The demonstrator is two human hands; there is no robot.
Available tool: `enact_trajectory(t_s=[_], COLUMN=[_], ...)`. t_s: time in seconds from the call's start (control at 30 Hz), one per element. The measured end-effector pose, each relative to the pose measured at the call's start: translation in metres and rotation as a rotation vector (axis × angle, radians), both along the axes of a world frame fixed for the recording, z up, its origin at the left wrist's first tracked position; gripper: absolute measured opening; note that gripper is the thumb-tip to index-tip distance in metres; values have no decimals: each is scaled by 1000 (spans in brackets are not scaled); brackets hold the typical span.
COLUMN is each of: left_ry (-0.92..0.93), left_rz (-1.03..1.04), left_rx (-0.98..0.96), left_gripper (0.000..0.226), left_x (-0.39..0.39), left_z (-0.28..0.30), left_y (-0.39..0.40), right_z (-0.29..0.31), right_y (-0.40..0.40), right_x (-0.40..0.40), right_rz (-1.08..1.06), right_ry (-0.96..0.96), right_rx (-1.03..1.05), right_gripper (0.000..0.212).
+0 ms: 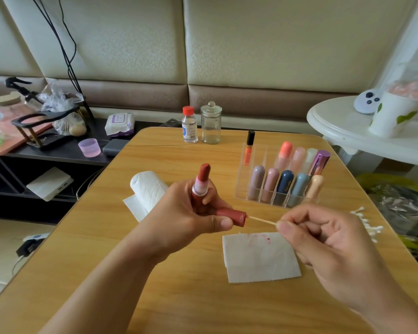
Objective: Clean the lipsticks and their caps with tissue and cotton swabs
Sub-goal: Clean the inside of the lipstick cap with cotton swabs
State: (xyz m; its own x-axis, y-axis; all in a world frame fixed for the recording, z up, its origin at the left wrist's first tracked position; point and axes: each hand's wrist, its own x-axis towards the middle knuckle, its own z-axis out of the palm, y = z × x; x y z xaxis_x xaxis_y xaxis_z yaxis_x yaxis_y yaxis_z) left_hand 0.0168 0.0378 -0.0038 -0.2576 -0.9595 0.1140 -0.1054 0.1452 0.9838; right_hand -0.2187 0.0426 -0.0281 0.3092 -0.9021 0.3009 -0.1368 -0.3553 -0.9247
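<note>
Hands (179,213) grip lipstick (201,186), cap (232,216) — swab (263,221) tip hidden inside.

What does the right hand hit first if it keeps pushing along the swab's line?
The red cap in the left hand. The right hand pinches a cotton swab whose far end already sits in the cap's open mouth; how deep is hidden.
</note>
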Motion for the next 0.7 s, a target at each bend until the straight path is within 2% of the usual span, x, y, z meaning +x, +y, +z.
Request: enact_trajectory(t_s=[0.13, 0.3, 0.4, 0.57, 0.7], left_ry=[13, -23, -8, 80, 146], left_rz=[5, -10, 61, 211, 222], left_rx=[-6, 13, 4, 3, 33], left_gripper=[40, 36, 36, 39, 39], left_x=[1, -5, -2, 8, 7], left_z=[2, 0, -3, -7, -12], left_y=[1, 2, -1, -9, -11], right_z=[2, 0, 2, -14, -25], right_y=[1, -3, -3, -18, -22], right_x=[-1, -1, -2, -6, -3], right_rz=[121, -56, -55, -318, -413], right_ry=[79, 110, 133, 522, 666], right_rx=[57, -10, -26, -98, -116], right_gripper=[29, 19, 18, 15, 5])
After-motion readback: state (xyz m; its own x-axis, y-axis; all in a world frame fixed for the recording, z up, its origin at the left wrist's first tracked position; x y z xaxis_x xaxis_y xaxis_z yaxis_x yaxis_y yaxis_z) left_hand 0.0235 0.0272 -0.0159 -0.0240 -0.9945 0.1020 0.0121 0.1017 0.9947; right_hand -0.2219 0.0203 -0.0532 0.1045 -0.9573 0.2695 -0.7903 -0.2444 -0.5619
